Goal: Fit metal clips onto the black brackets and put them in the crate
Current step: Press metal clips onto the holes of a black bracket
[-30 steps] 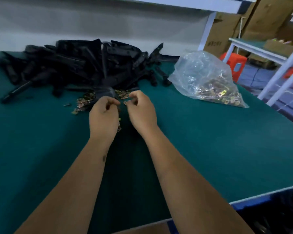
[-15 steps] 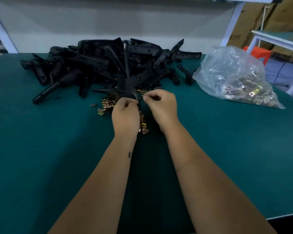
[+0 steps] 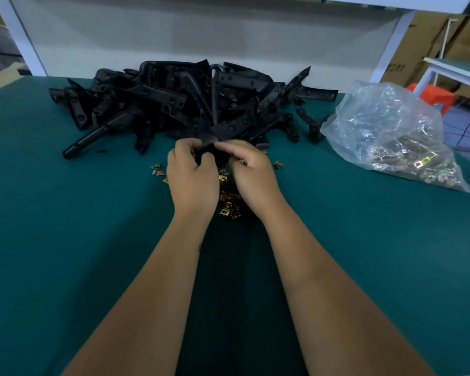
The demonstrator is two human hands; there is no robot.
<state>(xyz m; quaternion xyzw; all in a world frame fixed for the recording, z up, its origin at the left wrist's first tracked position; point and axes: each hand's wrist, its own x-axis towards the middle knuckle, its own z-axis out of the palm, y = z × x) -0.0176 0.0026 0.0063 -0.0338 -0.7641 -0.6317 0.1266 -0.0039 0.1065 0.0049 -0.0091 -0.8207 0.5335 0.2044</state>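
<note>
Hands meet at mid-bench: left hand [image 3: 192, 175] and right hand [image 3: 251, 172] both curl round one matte black bracket [image 3: 210, 143] at the near edge of the far angular bracket heap [image 3: 174, 99]. Small brassy clips [image 3: 228, 198] lie scattered beneath; one crinkled clear bag [image 3: 391, 137] holds more, right, on green felt bench [image 3: 65, 240].

Both hands moved up to pile edge since 0.5 s ago; left hand [image 3: 192, 176] & right hand [image 3: 251, 172] now grip black bracket [image 3: 210, 143] betw. fingertips.
</note>
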